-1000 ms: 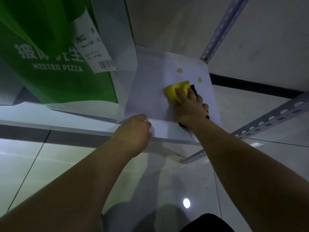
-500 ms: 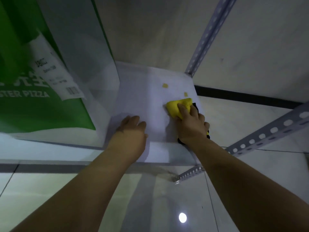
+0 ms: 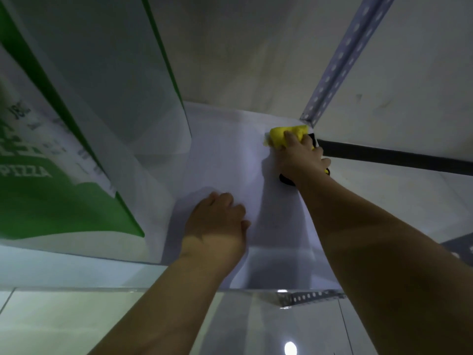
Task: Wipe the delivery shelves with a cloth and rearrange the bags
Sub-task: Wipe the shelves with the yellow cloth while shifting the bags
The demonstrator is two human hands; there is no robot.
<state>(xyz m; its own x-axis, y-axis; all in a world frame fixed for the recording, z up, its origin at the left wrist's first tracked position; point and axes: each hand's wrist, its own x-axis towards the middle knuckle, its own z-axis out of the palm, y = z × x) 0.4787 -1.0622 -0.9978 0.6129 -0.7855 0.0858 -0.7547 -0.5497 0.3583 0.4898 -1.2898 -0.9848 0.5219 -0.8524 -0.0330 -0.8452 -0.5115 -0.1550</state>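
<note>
Yellow cloth [image 3: 281, 135]: at 1 o'clock, far-right corner of shelf [image 3: 225, 149], against slotted upright [image 3: 340, 60].
Right hand [image 3: 299, 157]: fingers curled over cloth, pressing down.
Left hand [image 3: 217, 221]: at 6 o'clock, resting on shelf, loosely bent, holding nothing.
Green pizza bag [image 3: 64, 201]: at 9 o'clock.
Risk: cloth snagging on upright's edge; bag nudged by left forearm.

- shelf [image 3: 225, 155]: under both hands.
- cloth [image 3: 286, 135]: on the shelf, under the right hand [image 3: 300, 157], in the far right corner.
- left hand [image 3: 217, 221]: on the shelf, nearer than and left of the right hand, apart from it.
- bag [image 3: 64, 175]: on the shelf, left of the left hand.
- upright post [image 3: 340, 60]: just beyond the cloth.
</note>
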